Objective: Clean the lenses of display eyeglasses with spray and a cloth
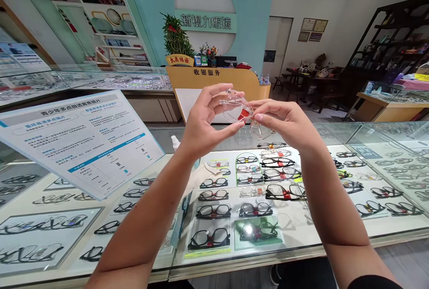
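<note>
Both hands are raised above a glass display counter (301,240) and hold one pair of clear-framed glasses (238,111) between them. My left hand (206,121) curls its fingers around the left side of the frame. My right hand (284,121) pinches the frame near a small red tag (245,113) hanging on it. One clear lens (259,130) hangs below my right fingers. Under the glass lie several rows of dark and clear frames (278,175).
A printed white and blue info sign (83,139) leans at the left on the counter. A wooden cashier desk (214,81) with a potted plant (176,41) stands behind. More glass cases run left and right; dark shelving (395,39) and a table stand far right.
</note>
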A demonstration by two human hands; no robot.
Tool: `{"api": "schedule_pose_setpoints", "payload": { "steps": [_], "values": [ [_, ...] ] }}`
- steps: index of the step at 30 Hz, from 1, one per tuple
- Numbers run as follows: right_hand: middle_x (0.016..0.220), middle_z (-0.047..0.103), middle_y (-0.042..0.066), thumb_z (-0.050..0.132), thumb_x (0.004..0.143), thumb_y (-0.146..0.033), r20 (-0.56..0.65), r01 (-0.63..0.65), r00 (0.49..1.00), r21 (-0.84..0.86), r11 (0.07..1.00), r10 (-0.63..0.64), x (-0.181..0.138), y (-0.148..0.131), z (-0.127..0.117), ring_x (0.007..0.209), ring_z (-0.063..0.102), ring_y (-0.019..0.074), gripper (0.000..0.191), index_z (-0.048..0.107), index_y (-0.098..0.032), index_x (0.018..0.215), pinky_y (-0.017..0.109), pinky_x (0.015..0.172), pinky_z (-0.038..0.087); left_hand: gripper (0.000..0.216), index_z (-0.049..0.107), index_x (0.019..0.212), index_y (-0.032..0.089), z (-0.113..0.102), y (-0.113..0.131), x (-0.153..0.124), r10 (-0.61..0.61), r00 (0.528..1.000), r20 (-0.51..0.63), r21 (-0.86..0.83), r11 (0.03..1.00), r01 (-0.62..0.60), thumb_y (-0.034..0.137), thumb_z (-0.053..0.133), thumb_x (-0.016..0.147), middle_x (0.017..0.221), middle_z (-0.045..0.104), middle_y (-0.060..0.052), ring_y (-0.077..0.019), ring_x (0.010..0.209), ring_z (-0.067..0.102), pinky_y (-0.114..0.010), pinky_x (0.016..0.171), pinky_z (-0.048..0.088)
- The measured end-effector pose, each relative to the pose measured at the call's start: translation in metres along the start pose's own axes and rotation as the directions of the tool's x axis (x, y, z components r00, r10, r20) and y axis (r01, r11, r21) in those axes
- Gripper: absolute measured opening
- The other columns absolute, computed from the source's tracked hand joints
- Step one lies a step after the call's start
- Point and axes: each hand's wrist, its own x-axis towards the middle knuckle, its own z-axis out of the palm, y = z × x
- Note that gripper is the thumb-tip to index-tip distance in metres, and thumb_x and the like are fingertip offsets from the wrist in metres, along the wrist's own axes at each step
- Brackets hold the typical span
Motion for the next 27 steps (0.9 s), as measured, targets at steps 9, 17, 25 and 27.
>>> {"api": "schedule_pose_setpoints", "payload": {
  "steps": [9, 17, 25, 27],
  "values": [
    [0.106, 0.089, 0.008, 0.089, 0.09, -0.06, 0.011, -0.019, 1.0, 0.042, 0.999, 0.019, -0.001, -0.006, 0.003, 0.103, 0.082, 0.0261, 0.035, 0.09, -0.025, 0.095, 0.046, 0.1, 0.065, 0.08, 0.056, 0.149, 0.032, 0.005, -0.005, -0.002, -0.041, 0.999, 0.014, -0.068, 0.997, 0.042, 0.059, 0.094, 0.084, 0.139, 0.075, -0.013, -0.0325, 0.129, 0.078, -0.048, 0.111, 0.067],
    [0.106, 0.089, 0.007, 0.088, 0.092, -0.055, -0.214, 0.011, 0.977, -0.021, 1.0, -0.015, 0.001, 0.004, 0.007, 0.099, 0.082, 0.0246, 0.027, 0.09, -0.027, 0.092, 0.045, 0.094, 0.067, 0.051, 0.072, 0.132, 0.03, 0.015, -0.003, -0.007, 0.118, 0.942, -0.314, 0.275, 0.961, -0.029, 0.056, 0.088, 0.091, 0.116, 0.075, -0.006, -0.023, 0.106, 0.075, -0.04, 0.098, 0.063],
    [0.12, 0.084, 0.008, 0.076, 0.104, -0.043, -0.336, 0.084, 0.914, -0.394, 0.915, -0.228, -0.001, 0.005, 0.036, 0.116, 0.078, 0.0281, 0.018, 0.086, -0.03, 0.097, 0.05, 0.111, 0.061, 0.042, 0.089, 0.087, 0.023, 0.035, 0.018, -0.008, -0.3, 0.93, -0.214, -0.009, 0.952, 0.305, 0.066, 0.086, 0.09, 0.068, 0.069, -0.002, -0.015, 0.062, 0.054, -0.03, 0.054, 0.04],
    [0.125, 0.082, 0.007, 0.073, 0.105, -0.037, -0.323, 0.07, 0.916, -0.453, 0.889, -0.237, -0.001, 0.005, 0.041, 0.118, 0.077, 0.0285, 0.015, 0.085, -0.03, 0.099, 0.05, 0.112, 0.06, 0.044, 0.09, 0.09, 0.024, 0.036, 0.016, -0.007, -0.344, 0.913, -0.22, -0.065, 0.939, 0.338, 0.068, 0.088, 0.087, 0.068, 0.069, -0.002, -0.0138, 0.06, 0.051, -0.03, 0.052, 0.036]
  ]
}}
